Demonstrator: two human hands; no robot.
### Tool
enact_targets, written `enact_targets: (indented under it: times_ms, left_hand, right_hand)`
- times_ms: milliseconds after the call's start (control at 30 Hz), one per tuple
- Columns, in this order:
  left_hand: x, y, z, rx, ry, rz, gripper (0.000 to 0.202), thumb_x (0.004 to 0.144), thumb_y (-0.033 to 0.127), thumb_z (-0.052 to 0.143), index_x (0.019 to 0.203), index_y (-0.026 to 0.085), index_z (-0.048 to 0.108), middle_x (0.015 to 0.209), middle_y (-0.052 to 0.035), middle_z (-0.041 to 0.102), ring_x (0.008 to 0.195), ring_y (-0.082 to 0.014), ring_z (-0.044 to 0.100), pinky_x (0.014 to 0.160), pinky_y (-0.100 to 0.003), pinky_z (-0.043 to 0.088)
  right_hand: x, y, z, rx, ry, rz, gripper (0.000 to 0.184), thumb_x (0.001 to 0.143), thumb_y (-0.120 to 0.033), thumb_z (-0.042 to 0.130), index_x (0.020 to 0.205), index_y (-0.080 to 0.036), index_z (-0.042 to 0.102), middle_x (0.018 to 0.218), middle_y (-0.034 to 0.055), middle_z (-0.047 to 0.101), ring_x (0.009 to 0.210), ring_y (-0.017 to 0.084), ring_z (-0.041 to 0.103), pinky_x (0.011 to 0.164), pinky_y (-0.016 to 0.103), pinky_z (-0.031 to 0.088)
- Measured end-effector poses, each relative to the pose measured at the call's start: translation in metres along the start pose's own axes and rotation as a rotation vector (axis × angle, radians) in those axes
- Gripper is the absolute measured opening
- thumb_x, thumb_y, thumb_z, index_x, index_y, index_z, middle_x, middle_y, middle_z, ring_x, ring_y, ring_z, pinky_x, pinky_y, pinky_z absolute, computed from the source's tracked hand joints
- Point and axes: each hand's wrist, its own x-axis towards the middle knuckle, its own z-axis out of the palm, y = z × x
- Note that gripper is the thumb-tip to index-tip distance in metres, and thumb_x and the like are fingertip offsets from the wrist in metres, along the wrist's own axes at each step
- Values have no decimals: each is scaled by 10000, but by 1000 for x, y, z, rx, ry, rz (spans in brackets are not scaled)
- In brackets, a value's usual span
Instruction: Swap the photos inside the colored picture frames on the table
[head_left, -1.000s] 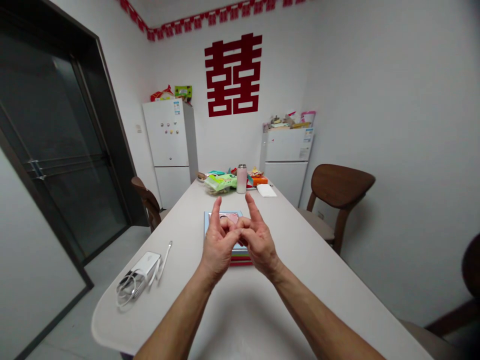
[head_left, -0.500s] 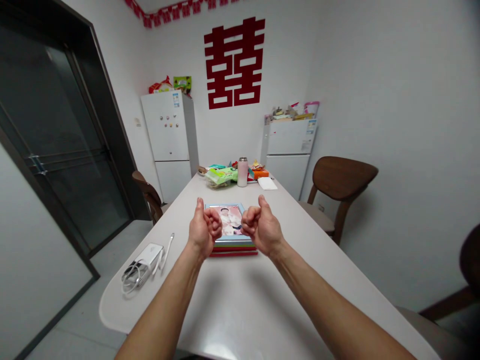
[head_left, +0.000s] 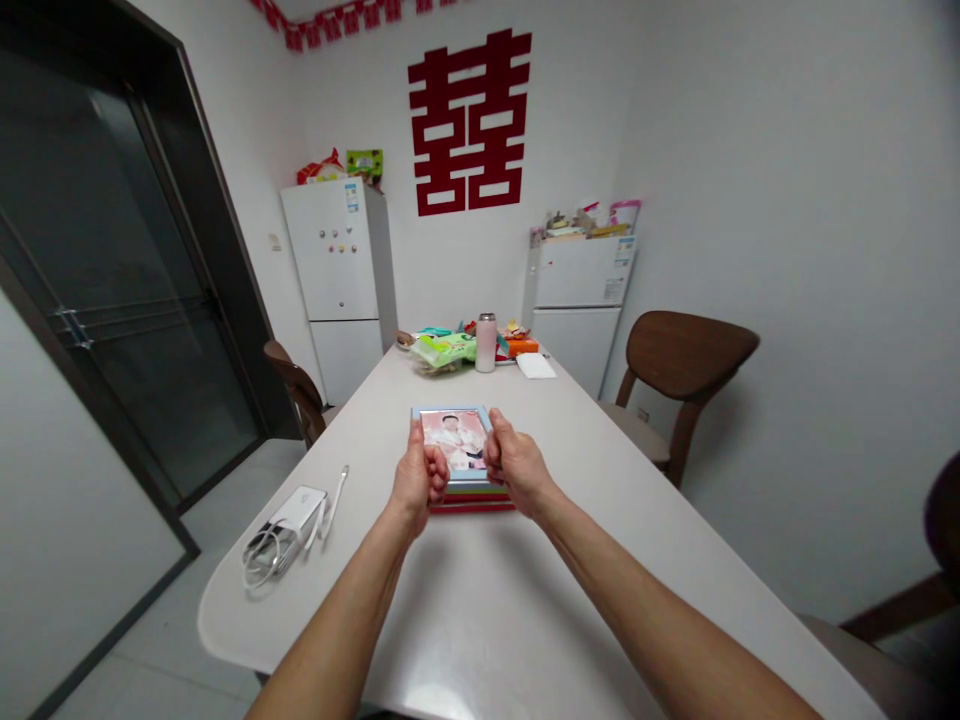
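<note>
A light-blue photo frame [head_left: 453, 440], holding a picture of a person in white, lies on top of a stack with green and red edges [head_left: 474, 505] on the table. Over its left side is my left hand [head_left: 420, 478], fingers curled into a fist and thumb pointing up. My right hand [head_left: 516, 464] is closed the same way at the frame's right side, thumb raised and leaning inward. Both fists seem to hold nothing. Whether they touch the frame I cannot tell. The hands cover parts of its left and right edges.
On the white table [head_left: 600, 560], a white charger with cables [head_left: 283, 535] lies at left. A pink bottle [head_left: 486, 343], a green bag [head_left: 444, 350] and a white paper [head_left: 536, 366] are at the far end. Wooden chairs [head_left: 686, 350] flank the table; two fridges [head_left: 334, 255] stand behind.
Both fists have moved closer together and nearer the photo frame's sides. My right thumb now tilts inward more. The photo frame and the stack have not moved.
</note>
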Motion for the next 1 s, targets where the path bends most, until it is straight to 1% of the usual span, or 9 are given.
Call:
enact_targets:
  times_ms: [133, 233, 367, 533, 633, 733, 800, 900, 1000]
  left_hand:
    - [1, -38, -18, 59, 72, -137, 480, 613, 598, 517, 481, 139, 470, 324, 60, 421, 257, -27, 328, 298, -140, 156]
    - [3, -58, -25, 34, 123, -155, 406, 629, 527, 560, 613, 123, 527, 430, 37, 515, 323, -42, 429, 324, -134, 258]
    - [4, -65, -24, -29, 160, -125, 326, 686, 423, 554, 747, 102, 556, 568, -23, 594, 433, -82, 530, 412, -180, 396]
    - [-9, -68, -11, -111, 229, 67, 282, 733, 312, 505, 952, 134, 512, 825, -53, 630, 700, -129, 601, 588, -216, 463]
    - [-27, -65, -1, -97, 235, 169, 313, 735, 304, 502, 999, 137, 505, 882, -54, 629, 797, -156, 594, 648, -228, 464]
    - [-53, -58, 8, -21, 196, 241, 310, 697, 292, 567, 965, 136, 554, 897, -53, 638, 870, -185, 575, 732, -243, 451]
    - [-73, -55, 14, 191, 140, 350, 252, 711, 276, 557, 924, 144, 585, 877, -47, 646, 842, -178, 583, 731, -231, 454]
    - [-99, -53, 17, 652, -45, 622, 264, 742, 234, 491, 976, 141, 573, 779, -51, 661, 686, -155, 614, 627, -212, 487]
    - [-114, -54, 13, 944, -224, 1025, 421, 727, 213, 491, 1139, 129, 459, 948, -108, 649, 834, -186, 618, 720, -227, 493]
  right_hand:
    - [4, 29, 0, -324, 15, -178, 309, 729, -437, 438, 572, -173, 473, 580, 2, 500, 587, 129, 466, 582, 257, 358]
    - [3, 42, 4, -481, -78, -297, 214, 578, -273, 631, 768, -189, 581, 825, 40, 566, 826, 184, 467, 731, 294, 325]
    - [-4, 46, 13, -629, -164, -377, 241, 562, -134, 615, 797, -186, 596, 848, 59, 554, 845, 199, 446, 724, 311, 312]
    - [-31, 35, 9, -687, -269, -437, 225, 596, -160, 603, 818, -193, 586, 828, 38, 555, 819, 183, 459, 726, 308, 341]
    - [-45, 27, -9, -546, -287, -390, 319, 625, -244, 595, 937, -185, 563, 955, 67, 548, 911, 195, 466, 794, 331, 362]
    - [-53, 21, -30, -298, -129, -243, 482, 687, -379, 520, 1118, -171, 463, 1173, 109, 449, 1082, 222, 392, 908, 385, 311]
    - [-60, 16, -44, -107, -3, -104, 563, 712, -453, 463, 1201, -186, 376, 1238, 104, 398, 1112, 223, 381, 921, 399, 311]
    - [-77, 8, -59, 176, 123, 107, 623, 712, -508, 446, 1254, -246, 285, 1289, 77, 351, 1108, 225, 404, 874, 391, 373]
    - [-99, 1, -68, 407, 146, 249, 609, 726, -511, 432, 1265, -305, 236, 1278, 54, 380, 1086, 225, 440, 801, 373, 431]
